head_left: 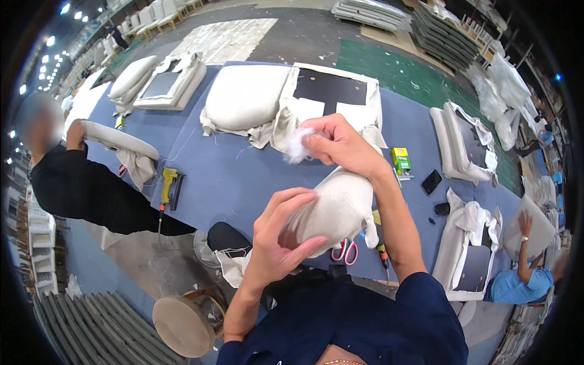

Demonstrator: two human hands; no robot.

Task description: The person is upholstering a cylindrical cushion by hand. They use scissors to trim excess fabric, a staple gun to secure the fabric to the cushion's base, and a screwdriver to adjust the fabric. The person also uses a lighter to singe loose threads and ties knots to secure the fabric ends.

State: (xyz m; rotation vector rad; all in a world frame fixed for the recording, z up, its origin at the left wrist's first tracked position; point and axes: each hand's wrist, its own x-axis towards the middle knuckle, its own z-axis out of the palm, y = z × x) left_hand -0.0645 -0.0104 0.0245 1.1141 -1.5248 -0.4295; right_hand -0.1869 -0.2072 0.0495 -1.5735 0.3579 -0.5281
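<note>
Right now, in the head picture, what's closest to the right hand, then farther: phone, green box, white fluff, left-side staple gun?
1. White fluff, in the right hand.
2. Green box, just right.
3. Phone, farther right.
4. Staple gun, far left.

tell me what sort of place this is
Probably a furniture upholstery workshop: cream fabric-covered cushions lie on a blue-topped worktable with a yellow pneumatic staple gun, and rows of upholstered chairs stand beyond.
</note>
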